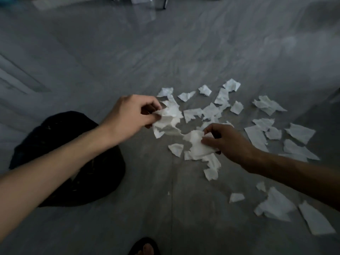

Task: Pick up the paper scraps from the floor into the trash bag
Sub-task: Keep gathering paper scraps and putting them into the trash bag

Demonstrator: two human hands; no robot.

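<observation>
Several white torn paper scraps (261, 133) lie scattered over the grey floor (128, 61), mostly centre and right. My left hand (130, 115) is closed on a bunch of crumpled paper scraps (169, 116), held just above the floor. My right hand (228, 140) pinches another bunch of white scraps (196, 144) at floor level. The black trash bag (55, 144) lies open on the floor at the left, partly hidden under my left forearm.
A foot in a dark sandal (145, 247) shows at the bottom edge. More scraps (276, 205) lie at the lower right. Furniture legs (165, 4) and a white object stand at the far top edge.
</observation>
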